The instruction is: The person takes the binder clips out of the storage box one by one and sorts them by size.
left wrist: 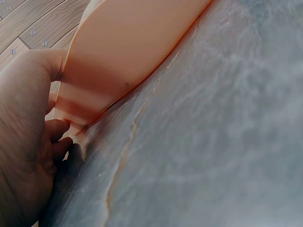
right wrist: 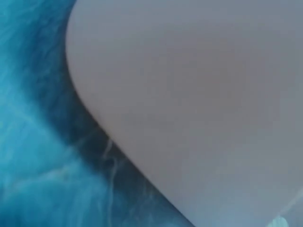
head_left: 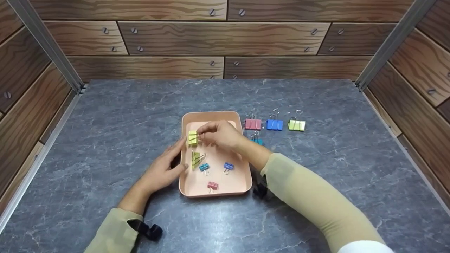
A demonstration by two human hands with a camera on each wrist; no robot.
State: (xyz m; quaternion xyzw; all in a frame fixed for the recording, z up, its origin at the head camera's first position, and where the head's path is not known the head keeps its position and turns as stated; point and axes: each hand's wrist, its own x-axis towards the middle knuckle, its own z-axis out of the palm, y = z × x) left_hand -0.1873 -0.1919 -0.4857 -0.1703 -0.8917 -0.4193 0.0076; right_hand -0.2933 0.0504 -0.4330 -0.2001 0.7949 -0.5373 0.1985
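My right hand (head_left: 223,135) reaches into a shallow peach tray (head_left: 211,194) and pinches the wire handles of a yellow binder clip (head_left: 192,138) near the tray's left wall. On the left side of the tray my left hand (head_left: 165,170) steadies it, thumb hooked over the rim. The left wrist view shows that hand's fingers (left wrist: 59,127) curled at the tray's outer wall (left wrist: 118,47). Below the pinched clip lies a second yellow binder clip (head_left: 195,160). Small teal (head_left: 204,167), blue (head_left: 229,166) and red (head_left: 212,185) binder clips lie lower in the tray.
To the tray's right, larger red (head_left: 253,124), blue (head_left: 275,125) and yellow-green (head_left: 297,125) binder clips stand in a row on the grey marbled table (head_left: 140,102). A teal clip (head_left: 257,141) in front is partly covered by my right forearm. The right wrist view is blurred.
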